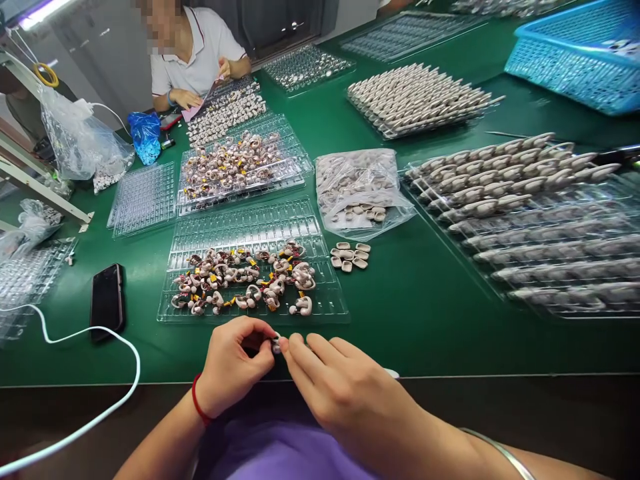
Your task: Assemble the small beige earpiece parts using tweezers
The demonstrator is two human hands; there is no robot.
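My left hand [240, 360] pinches a small pale earphone part [277, 343] between thumb and forefinger at the table's front edge. The fingertips of my right hand [335, 373] close on the same part from the other side, so most of it is hidden. Just beyond my hands lies a clear plastic tray [330, 310] bearing many curved beige earphone parts [245, 277] with yellow bits and fine wires. A few loose beige oval shells [350, 255] rest to its right, in front of a clear bag of shells [357, 183].
A phone [107, 300] and a white cable [131, 347] lie at left. More loaded trays stand behind, with stacked trays of beige parts [500, 180] and a blue basket [565, 73] to the right. A co-worker [193, 60] sits across the table.
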